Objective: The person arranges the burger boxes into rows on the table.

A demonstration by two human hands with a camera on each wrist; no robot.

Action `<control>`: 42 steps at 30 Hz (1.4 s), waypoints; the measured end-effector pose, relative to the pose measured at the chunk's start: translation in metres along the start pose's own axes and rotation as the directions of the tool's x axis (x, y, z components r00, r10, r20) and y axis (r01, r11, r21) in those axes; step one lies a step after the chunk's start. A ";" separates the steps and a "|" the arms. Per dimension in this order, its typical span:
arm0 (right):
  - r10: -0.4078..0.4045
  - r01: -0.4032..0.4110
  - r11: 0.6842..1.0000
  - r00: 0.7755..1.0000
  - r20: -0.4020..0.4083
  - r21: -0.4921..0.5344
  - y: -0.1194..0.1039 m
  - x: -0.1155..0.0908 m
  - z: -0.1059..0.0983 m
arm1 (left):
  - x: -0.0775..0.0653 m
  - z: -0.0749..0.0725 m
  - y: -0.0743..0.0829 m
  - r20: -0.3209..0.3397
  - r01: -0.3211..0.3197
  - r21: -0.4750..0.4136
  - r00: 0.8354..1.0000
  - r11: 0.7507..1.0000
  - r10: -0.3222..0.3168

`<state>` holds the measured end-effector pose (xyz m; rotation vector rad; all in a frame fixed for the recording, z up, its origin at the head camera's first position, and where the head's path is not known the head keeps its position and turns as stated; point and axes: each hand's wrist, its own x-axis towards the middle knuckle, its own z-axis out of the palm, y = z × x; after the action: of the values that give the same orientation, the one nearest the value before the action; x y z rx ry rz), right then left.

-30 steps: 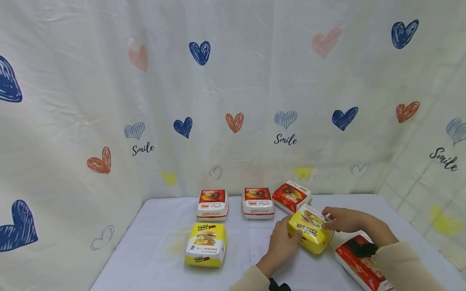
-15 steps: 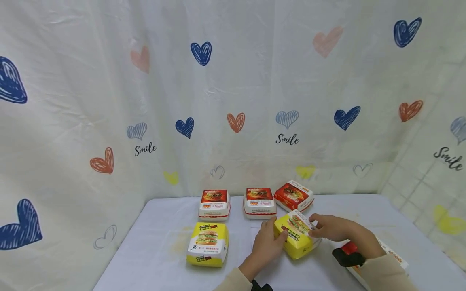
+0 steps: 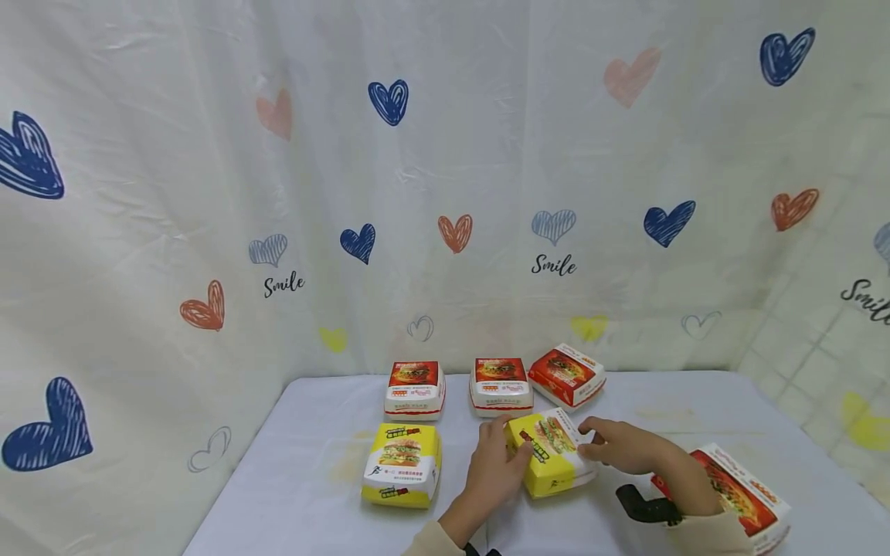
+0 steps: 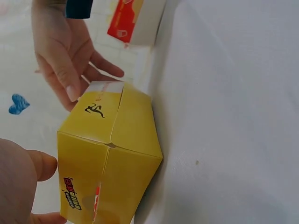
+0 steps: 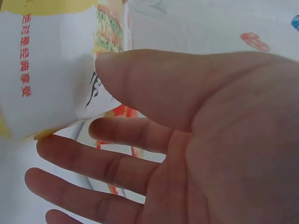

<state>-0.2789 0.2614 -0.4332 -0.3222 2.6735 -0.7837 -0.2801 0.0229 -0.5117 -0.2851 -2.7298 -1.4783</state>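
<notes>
A yellow and white burger box (image 3: 552, 455) sits on the right of the table's middle, turned at an angle. My left hand (image 3: 490, 463) holds its left side, with thumb and a fingertip at the yellow edge in the left wrist view. On the opposite side, my right hand (image 3: 626, 448) pinches the white end lightly. The right wrist view shows that thumb (image 5: 126, 77) against the top edge and one fingertip at the lower edge, while the other fingers stretch out underneath. Along the white cloth, the lower edge of the box (image 4: 121, 158) lies on or very near the table.
Another yellow burger box (image 3: 402, 467) stands to the left. Red and white boxes stand along the back: left (image 3: 415, 390), middle (image 3: 501, 390) and a turned one (image 3: 566, 377). A further red box (image 3: 747, 494) lies partly behind my right forearm. A heart-printed curtain (image 3: 445, 170) hangs behind.
Both hands have moved left with the yellow burger box, which has turned and now sits lower and more level. The red box at the right shows more beside my forearm.
</notes>
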 end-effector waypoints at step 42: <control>-0.084 0.116 0.980 0.978 -0.191 0.162 0.021 0.032 0.029 | -0.012 -0.014 -0.004 0.189 0.010 0.137 0.981 0.990 -0.036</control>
<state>-0.2994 0.2554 -0.4763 -0.3594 2.7494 -1.1191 -0.2701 0.0075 -0.5084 -0.4124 -2.9763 -1.3258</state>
